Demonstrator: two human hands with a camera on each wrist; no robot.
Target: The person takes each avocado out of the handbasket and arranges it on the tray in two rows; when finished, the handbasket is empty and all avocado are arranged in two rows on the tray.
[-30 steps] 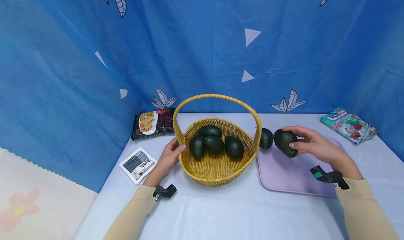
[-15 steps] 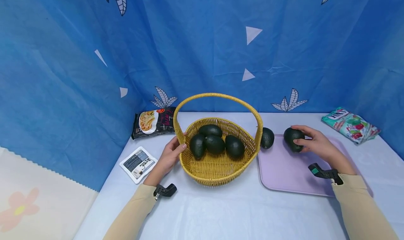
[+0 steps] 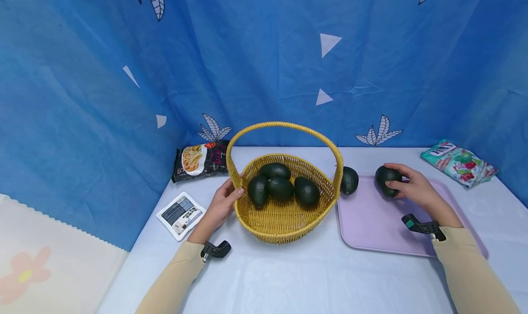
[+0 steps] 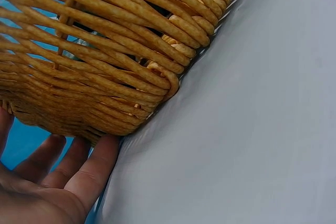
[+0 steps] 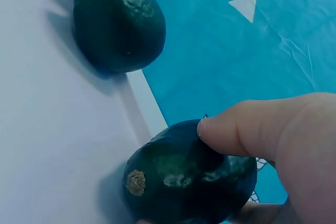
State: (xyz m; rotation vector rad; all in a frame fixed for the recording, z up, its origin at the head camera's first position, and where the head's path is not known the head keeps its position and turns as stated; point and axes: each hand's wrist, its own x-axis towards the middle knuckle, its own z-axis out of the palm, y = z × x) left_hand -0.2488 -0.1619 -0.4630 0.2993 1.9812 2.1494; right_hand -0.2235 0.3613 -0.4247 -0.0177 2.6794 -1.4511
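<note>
A yellow woven basket [image 3: 280,234] with a tall arched handle stands mid-table, with several dark green avocados [image 3: 306,192] inside. At its left side, my left hand [image 3: 222,201] holds the rim by the foot of the handle, thumb over the edge. The left wrist view shows fingers [image 4: 97,169] against the outer weave. Over on the right, my right hand [image 3: 414,189] grips another avocado [image 3: 386,181] between thumb and fingers, at the far part of the lilac tray [image 3: 383,227]. A second avocado [image 3: 349,181] sits at the tray's far left corner, close to the basket.
Behind the basket's left side lies a black noodle packet [image 3: 200,161]. A white card-like packet [image 3: 180,216] rests nearer on the left. The green fruit-printed bag [image 3: 459,162] lies at the far right. Blue cloth [image 3: 264,66] hangs along the table's back edge.
My right hand has moved right with the avocado, away from the other one and further over the tray, and lower. The left hand and basket have stayed put.
</note>
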